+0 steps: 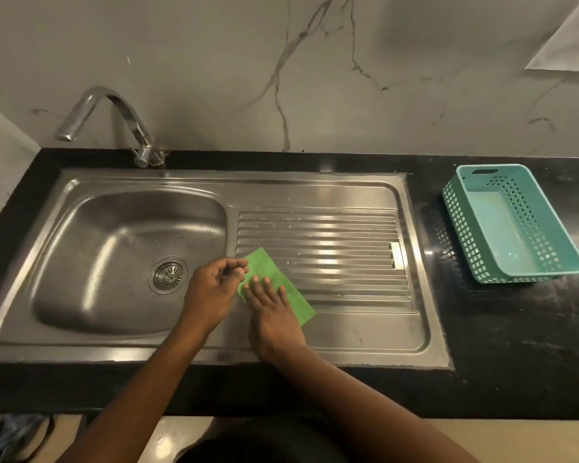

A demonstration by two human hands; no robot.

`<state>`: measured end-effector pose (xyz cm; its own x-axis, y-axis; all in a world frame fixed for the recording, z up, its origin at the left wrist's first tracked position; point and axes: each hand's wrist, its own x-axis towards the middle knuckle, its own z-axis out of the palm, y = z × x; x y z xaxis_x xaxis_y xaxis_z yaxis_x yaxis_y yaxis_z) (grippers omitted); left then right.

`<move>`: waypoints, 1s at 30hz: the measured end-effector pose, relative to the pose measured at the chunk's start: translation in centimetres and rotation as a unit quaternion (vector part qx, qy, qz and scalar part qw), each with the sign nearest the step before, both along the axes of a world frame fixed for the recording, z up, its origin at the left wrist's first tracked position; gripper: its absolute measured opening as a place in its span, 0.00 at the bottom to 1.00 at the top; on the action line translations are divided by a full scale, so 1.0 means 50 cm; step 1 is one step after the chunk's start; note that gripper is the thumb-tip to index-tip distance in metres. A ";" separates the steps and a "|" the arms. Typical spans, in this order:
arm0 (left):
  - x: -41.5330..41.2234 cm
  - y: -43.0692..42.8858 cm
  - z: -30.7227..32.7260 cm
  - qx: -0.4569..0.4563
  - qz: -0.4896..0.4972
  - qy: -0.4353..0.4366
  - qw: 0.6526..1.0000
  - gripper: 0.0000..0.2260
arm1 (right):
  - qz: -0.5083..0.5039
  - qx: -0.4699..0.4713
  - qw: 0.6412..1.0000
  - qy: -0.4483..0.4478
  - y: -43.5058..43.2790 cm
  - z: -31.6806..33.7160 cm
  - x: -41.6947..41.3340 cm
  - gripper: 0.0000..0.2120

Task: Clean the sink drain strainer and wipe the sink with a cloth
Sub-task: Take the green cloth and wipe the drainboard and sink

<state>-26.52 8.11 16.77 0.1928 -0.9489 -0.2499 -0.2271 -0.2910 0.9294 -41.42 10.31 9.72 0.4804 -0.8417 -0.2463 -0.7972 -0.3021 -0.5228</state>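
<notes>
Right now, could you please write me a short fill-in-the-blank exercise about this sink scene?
1. The right hand lies flat on the green ____.
2. That item rests on the ribbed ____ of the sink.
3. The drain strainer sits in the bottom of the ____.
4. The teal basket stands on the countertop to the ____ of the sink.

Missing words: cloth; drainboard; basin; right.

Teal basket (462, 228), black countertop (515, 345), chrome faucet (81, 111)

Green cloth (274, 282), teal basket (455, 208).
</notes>
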 end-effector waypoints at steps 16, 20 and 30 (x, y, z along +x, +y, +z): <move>0.051 0.002 -0.038 0.008 -0.087 0.020 0.996 0.10 | -0.287 -0.022 0.957 0.030 0.085 0.068 -0.341 0.25; 0.083 0.008 -0.043 0.006 -0.071 0.028 0.997 0.11 | -0.290 -0.022 0.956 0.036 0.098 0.035 -0.142 0.29; 0.128 0.012 -0.030 0.004 -0.042 -0.004 0.999 0.11 | 0.060 0.004 0.998 0.006 0.071 0.033 0.099 0.32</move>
<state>-20.12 8.70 15.27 0.1141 -0.9597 -0.2568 -0.2581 -0.2782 0.9252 -36.46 13.88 11.35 0.5739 -0.7766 -0.2597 -0.7622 -0.3906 -0.5163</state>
